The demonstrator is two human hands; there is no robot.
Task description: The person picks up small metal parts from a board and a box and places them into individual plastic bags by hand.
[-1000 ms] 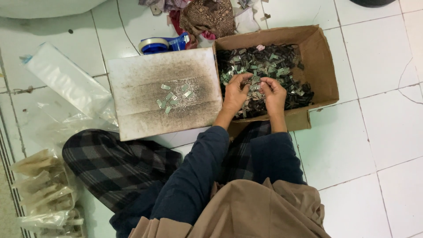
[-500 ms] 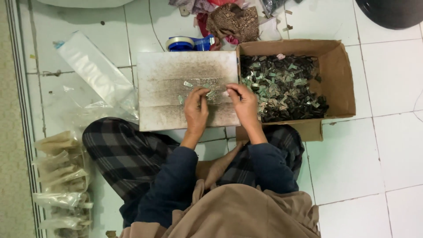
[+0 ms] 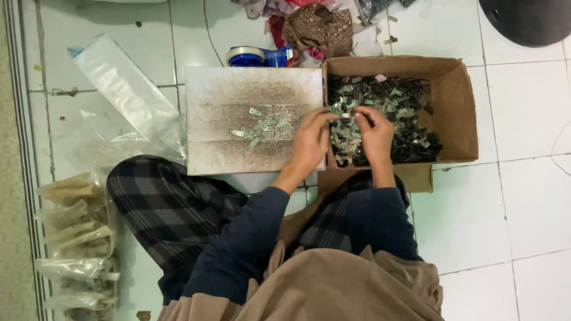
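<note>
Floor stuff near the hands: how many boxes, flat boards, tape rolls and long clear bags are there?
Cardboard box of small metal pieces, both hands in it: 1
Flat board: 1
Blue tape roll: 1
Long clear bag: 1
Total: 4

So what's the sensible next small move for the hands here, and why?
Probably pinch a few metal clips and carry them left to the small pile on the flat board. Both the left hand and right hand are over the cardboard box, fingers in the heap.
</note>
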